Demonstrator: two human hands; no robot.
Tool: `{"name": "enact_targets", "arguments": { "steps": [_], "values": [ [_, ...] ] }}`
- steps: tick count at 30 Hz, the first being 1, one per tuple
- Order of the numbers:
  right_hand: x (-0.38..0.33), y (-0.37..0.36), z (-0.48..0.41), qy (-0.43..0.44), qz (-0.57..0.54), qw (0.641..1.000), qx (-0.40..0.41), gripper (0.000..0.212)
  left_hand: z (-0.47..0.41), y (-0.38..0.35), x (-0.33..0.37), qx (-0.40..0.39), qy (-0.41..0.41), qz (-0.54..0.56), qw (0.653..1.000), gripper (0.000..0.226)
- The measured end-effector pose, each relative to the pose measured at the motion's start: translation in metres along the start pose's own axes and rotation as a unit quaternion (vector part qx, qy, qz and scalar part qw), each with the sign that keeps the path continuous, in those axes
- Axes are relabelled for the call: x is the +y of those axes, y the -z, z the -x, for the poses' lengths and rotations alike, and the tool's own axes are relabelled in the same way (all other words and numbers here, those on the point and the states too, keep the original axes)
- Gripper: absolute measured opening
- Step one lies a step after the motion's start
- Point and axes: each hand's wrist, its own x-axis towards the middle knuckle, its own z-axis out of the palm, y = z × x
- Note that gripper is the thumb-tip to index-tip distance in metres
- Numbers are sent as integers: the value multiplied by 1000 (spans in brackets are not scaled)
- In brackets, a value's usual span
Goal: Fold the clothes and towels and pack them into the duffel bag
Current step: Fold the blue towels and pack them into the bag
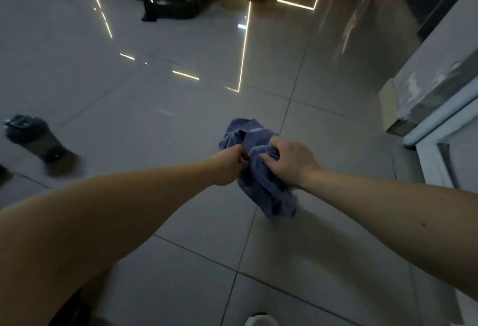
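- Glossy grey floor (pixel 181 124) tiles fill a dim room, and a crumpled blue towel (pixel 261 191) hangs above them in mid-air.
- The left hand (pixel 229 166) is closed tight, pinching one edge of the towel. The right hand (pixel 289 162) grips a bunched fold, its fingers (pixel 267 157) curled into the cloth.
- To fold it well, each hand should probably slide to a corner, draw the towel flat, then halve it.
- A dark bottle (pixel 36 139) sits on the floor well to the left; no duffel bag is in view.
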Motion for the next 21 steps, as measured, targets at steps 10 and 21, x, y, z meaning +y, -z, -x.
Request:
{"name": "enact_targets", "arguments": {
  "steps": [10, 21],
  "values": [
    [-122, 84, 27, 16, -25, 994, -105, 8, 139, 130, 24, 232, 7, 153, 961, 10],
    [-205, 42, 47, -165, -521, 816, -189, 16, 206, 141, -29, 306, 70, 184, 931, 16]
  ]
}}
